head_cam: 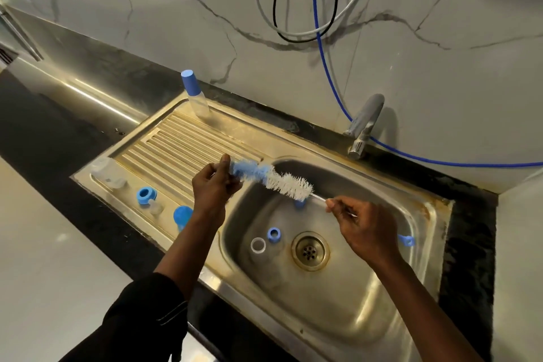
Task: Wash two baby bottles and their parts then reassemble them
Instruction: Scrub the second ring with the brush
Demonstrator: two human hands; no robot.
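Observation:
A bottle brush (289, 185) with white bristles and a blue sponge tip is held level over the sink basin (346, 297). My left hand (214, 188) grips the sponge tip. My right hand (363, 226) pinches the wire handle, whose blue loop end (407, 240) sticks out behind it. One capped baby bottle (195, 94) stands at the back of the drainboard. A clear open bottle (105, 175) lies at the drainboard's left front. Near it sit a blue collar (146, 194), a clear nipple (155, 206) and a blue cap (182, 216). In the basin lie a blue ring (273, 234), a clear ring (258, 245) and a small blue piece (299, 203).
The faucet (364, 123) stands behind the basin with no water running. The drain (308, 250) is in the basin's middle. A blue hose (329, 73) and other cables hang on the marble wall. Black countertop (58, 126) surrounds the steel sink.

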